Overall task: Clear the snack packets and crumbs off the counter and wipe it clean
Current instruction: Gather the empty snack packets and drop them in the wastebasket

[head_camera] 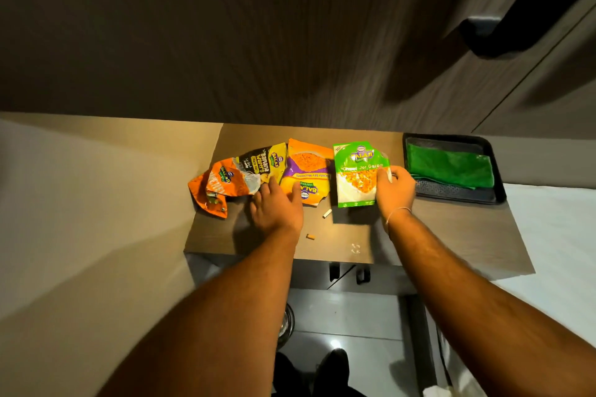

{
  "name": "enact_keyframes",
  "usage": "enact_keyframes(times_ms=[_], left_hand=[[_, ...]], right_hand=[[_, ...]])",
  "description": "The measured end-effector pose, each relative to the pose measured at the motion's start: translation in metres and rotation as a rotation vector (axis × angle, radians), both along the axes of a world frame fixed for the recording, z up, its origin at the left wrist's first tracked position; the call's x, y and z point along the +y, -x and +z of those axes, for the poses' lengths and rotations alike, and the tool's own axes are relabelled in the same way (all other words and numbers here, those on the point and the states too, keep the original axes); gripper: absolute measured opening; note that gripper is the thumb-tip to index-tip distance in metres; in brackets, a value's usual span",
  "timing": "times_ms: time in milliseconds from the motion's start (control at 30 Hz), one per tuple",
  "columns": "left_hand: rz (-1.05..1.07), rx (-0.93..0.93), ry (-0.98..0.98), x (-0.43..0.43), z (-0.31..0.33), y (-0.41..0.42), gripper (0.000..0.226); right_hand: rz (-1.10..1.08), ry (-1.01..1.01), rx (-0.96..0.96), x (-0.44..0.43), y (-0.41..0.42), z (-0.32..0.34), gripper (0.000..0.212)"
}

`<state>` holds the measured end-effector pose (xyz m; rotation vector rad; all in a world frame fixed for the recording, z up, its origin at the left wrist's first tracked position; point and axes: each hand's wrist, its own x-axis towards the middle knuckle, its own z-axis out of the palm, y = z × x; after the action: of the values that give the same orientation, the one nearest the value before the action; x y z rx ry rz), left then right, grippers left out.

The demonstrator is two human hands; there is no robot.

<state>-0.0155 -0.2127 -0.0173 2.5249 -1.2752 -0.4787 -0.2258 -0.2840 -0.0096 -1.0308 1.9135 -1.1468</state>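
Observation:
Several snack packets lie in a row on the brown counter [451, 235]: a crumpled orange packet [219, 185] at the left, a black-and-yellow banana wafers packet [264, 163], an orange-and-purple packet [308, 171] and a green packet [356, 174]. My right hand [395, 187] grips the right edge of the green packet. With spread fingers, my left hand [277, 206] lies flat on the counter, touching the lower edges of the banana wafers and orange-and-purple packets. Two small crumbs sit in front: a white crumb [327, 213] and an orange crumb [310, 236].
A black tray [498, 171] with a folded green cloth [451, 167] stands at the counter's back right. A dark wood wall rises behind. White surfaces flank the counter. Below its front edge are drawer handles [348, 272], a tiled floor and my feet.

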Motion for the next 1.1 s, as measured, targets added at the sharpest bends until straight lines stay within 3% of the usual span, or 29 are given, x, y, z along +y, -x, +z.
enact_keyframes(times_ms=[233,433,567,667,900,1100], left_hand=[[0.257,0.190,-0.088,-0.034,0.000,0.002,0.047],[0.382,0.745,0.265,-0.024,0.009,-0.004,0.023],[0.462,0.840,0.549,0.013,0.022,-0.024,0.020],[0.469,0.784,0.666,0.071,0.030,-0.043,0.012],[0.578,0.782,0.484,0.242,-0.028,-0.071,0.009],[0.723,0.811,0.271,0.357,-0.138,-0.072,0.011]], right_hand=[[0.023,0.000,-0.026,0.012,0.001,0.001,0.015],[0.023,0.035,-0.097,0.022,-0.004,0.002,0.017],[0.009,0.082,-0.145,0.034,-0.020,0.008,0.009],[0.028,0.095,-0.169,0.042,-0.033,0.006,0.009],[0.336,0.112,-0.105,0.117,-0.079,-0.027,0.016],[0.539,-0.017,0.052,0.215,-0.085,-0.108,0.020]])
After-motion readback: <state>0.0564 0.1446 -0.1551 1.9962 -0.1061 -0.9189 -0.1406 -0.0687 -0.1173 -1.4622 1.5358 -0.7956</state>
